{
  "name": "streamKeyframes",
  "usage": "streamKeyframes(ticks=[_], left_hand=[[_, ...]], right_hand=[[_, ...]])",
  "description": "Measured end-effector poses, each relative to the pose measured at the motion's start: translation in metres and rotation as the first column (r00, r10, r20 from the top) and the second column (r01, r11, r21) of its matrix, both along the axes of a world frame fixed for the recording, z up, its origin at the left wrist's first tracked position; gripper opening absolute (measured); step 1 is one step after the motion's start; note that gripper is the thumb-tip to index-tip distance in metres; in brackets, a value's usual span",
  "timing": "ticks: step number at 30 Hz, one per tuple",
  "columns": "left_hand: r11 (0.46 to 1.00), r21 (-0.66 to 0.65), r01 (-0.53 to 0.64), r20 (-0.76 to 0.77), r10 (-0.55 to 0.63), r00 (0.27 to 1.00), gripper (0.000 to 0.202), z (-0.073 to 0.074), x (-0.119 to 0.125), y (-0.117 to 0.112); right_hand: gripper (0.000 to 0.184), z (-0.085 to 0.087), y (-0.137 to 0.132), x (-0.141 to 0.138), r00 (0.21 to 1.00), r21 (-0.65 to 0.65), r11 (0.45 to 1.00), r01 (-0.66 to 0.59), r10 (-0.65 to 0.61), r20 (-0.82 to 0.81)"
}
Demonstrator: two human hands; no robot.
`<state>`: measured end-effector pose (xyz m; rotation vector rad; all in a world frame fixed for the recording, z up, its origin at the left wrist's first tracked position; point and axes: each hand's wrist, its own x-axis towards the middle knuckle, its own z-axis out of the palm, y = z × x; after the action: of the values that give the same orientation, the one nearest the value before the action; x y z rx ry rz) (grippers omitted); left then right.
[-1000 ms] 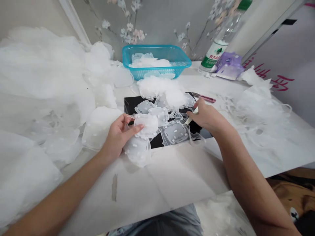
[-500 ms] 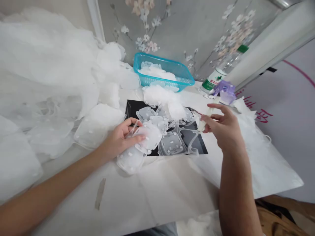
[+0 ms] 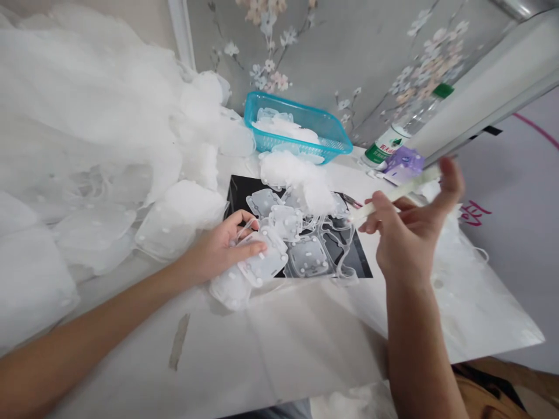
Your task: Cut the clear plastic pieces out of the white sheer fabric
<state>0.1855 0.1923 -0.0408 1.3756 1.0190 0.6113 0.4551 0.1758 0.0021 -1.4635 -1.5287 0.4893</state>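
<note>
My left hand (image 3: 220, 247) is closed on a thin translucent plastic piece (image 3: 264, 256) with rounded corners and small white dots, thumb on top. Beneath it lies another frosted piece (image 3: 231, 288). In my right hand (image 3: 406, 233), thumb and fingers grip a slim pale stick-like tool (image 3: 395, 193), one end pointing left toward the pieces; its exact kind is unclear. Between the hands a black sheet (image 3: 360, 256) carries more dotted pieces (image 3: 308, 255) and thin clear plastic strips. A fluffy-looking white stack (image 3: 297, 180) rests at the sheet's far side.
A blue basket (image 3: 301, 105) with similar pieces stands at the back. Large white heaps (image 3: 87, 116) fill the left. A green-capped bottle (image 3: 395, 139), a purple packet (image 3: 404, 163) and a thin dark-pink pen-like item (image 3: 351, 201) are at the right. Tape (image 3: 179, 343) sticks to the table.
My right hand has picked up the pale tool from the table and raised it, its far end now up to the right. My left hand has tilted the plastic piece slightly.
</note>
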Motion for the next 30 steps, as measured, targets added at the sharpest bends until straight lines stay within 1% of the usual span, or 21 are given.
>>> streamKeyframes(ticks=[2, 3, 4, 5, 6, 9, 11, 13, 15, 16, 18, 20, 21, 23, 25, 26, 30], left_hand=[[1.0, 0.005, 0.014, 0.003, -0.014, 1.0, 0.033, 0.001, 0.001, 0.0], [1.0, -0.001, 0.021, 0.004, -0.021, 1.0, 0.033, 0.002, 0.001, -0.001], [1.0, -0.005, 0.025, 0.002, -0.025, 1.0, 0.033, 0.002, 0.001, -0.001], [1.0, -0.007, 0.026, -0.001, -0.026, 1.0, 0.034, 0.002, 0.001, -0.001], [1.0, -0.005, 0.027, -0.007, -0.027, 1.0, 0.034, 0.002, 0.001, -0.001], [0.999, 0.008, 0.052, -0.028, -0.052, 0.998, 0.035, 0.002, 0.0, -0.001], [0.998, 0.02, 0.064, -0.052, -0.063, 0.997, 0.035, 0.001, 0.0, -0.001], [0.997, 0.026, 0.066, -0.078, -0.064, 0.995, 0.036, 0.002, 0.0, -0.002], [0.997, 0.028, 0.069, -0.093, -0.066, 0.993, 0.036, 0.002, 0.001, -0.003], [0.997, 0.033, 0.07, -0.099, -0.067, 0.993, 0.035, 0.002, 0.002, -0.004], [0.996, 0.057, 0.076, -0.117, -0.069, 0.991, 0.035, 0.002, 0.003, -0.005], [0.994, 0.08, 0.076, -0.129, -0.065, 0.989, 0.035, 0.002, 0.004, -0.006], [0.994, 0.086, 0.072, -0.135, -0.06, 0.989, 0.035, 0.002, 0.004, -0.006], [0.994, 0.085, 0.063, -0.146, -0.05, 0.988, 0.035, 0.002, 0.004, -0.007], [0.995, 0.083, 0.063, -0.15, -0.05, 0.987, 0.035, 0.003, 0.005, -0.007], [0.994, 0.084, 0.068, -0.147, -0.055, 0.988, 0.035, 0.003, 0.005, -0.007], [0.994, 0.066, 0.081, -0.135, -0.072, 0.988, 0.036, 0.005, 0.006, -0.007]], right_hand=[[0.036, 0.002, -0.001, -0.014, 0.988, 0.029, 0.999, 0.014, -0.01, -0.154], [0.034, 0.003, -0.002, -0.019, 0.974, 0.026, 0.999, -0.024, 0.029, -0.225], [0.036, 0.005, -0.002, -0.022, 0.958, 0.007, 0.996, -0.087, 0.086, -0.275], [0.042, 0.005, -0.003, -0.023, 0.94, 0.002, 0.99, -0.138, 0.131, -0.315], [0.045, 0.006, -0.004, -0.024, 0.925, 0.015, 0.987, -0.159, 0.154, -0.346], [0.036, 0.006, -0.008, -0.023, 0.913, 0.081, 0.99, -0.119, 0.141, -0.382], [0.041, 0.005, -0.01, -0.025, 0.913, 0.09, 0.99, -0.105, 0.132, -0.386], [0.045, 0.003, -0.013, -0.029, 0.902, 0.066, 0.987, -0.15, 0.164, -0.399], [0.047, 0.001, -0.015, -0.034, 0.877, 0.036, 0.97, -0.238, 0.231, -0.422], [0.044, 0.001, -0.016, -0.037, 0.865, 0.015, 0.957, -0.29, 0.269, -0.423], [0.031, 0.0, -0.019, -0.04, 0.867, -0.025, 0.932, -0.361, 0.326, -0.378], [0.018, 0.0, -0.02, -0.043, 0.885, -0.032, 0.919, -0.393, 0.368, -0.286], [0.017, 0.0, -0.02, -0.044, 0.888, -0.01, 0.911, -0.413, 0.401, -0.227], [0.018, 0.001, -0.019, -0.046, 0.875, 0.083, 0.881, -0.467, 0.473, -0.104], [0.018, 0.002, -0.018, -0.047, 0.859, 0.157, 0.848, -0.507, 0.512, 0.01], [0.017, 0.002, -0.017, -0.048, 0.858, 0.166, 0.843, -0.512, 0.511, 0.049], [0.017, 0.004, -0.018, -0.048, 0.871, 0.13, 0.862, -0.49, 0.479, 0.112]])
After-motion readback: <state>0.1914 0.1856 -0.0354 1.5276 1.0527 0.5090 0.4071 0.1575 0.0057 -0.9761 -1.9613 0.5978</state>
